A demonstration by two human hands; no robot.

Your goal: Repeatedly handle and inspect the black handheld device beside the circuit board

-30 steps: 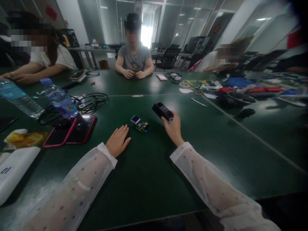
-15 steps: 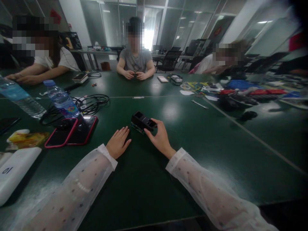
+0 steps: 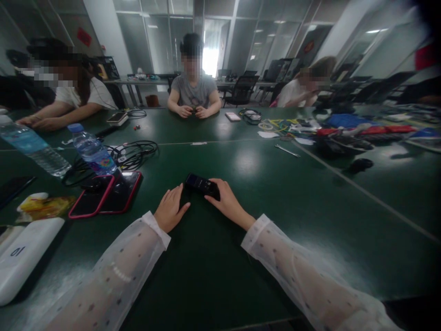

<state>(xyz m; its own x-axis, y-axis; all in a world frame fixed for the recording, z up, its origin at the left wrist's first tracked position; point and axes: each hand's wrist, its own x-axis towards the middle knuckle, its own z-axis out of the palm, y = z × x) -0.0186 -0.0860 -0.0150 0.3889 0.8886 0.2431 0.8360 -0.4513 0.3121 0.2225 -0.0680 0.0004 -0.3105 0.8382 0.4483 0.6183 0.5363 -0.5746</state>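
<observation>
A small black device (image 3: 200, 184) lies at the middle of the dark green table (image 3: 213, 276), its upper face turned up. My right hand (image 3: 225, 200) grips its right end between thumb and fingers. At the device's left end is my left hand (image 3: 171, 207), thumb apart from the fingers, its fingertips close beside the device; whether they touch it cannot be made out.
To the left lie two red-edged phones (image 3: 122, 195), a bottle (image 3: 93, 149), black cables (image 3: 138, 154) and a white power bank (image 3: 27, 257). A wrench (image 3: 287, 151) lies right of centre. Three people sit across the table.
The device has turned and settled flatter, its board-like underside no longer showing. My right hand has moved slightly down with it, and my left hand has shifted a little. The camera view has tilted slightly.
</observation>
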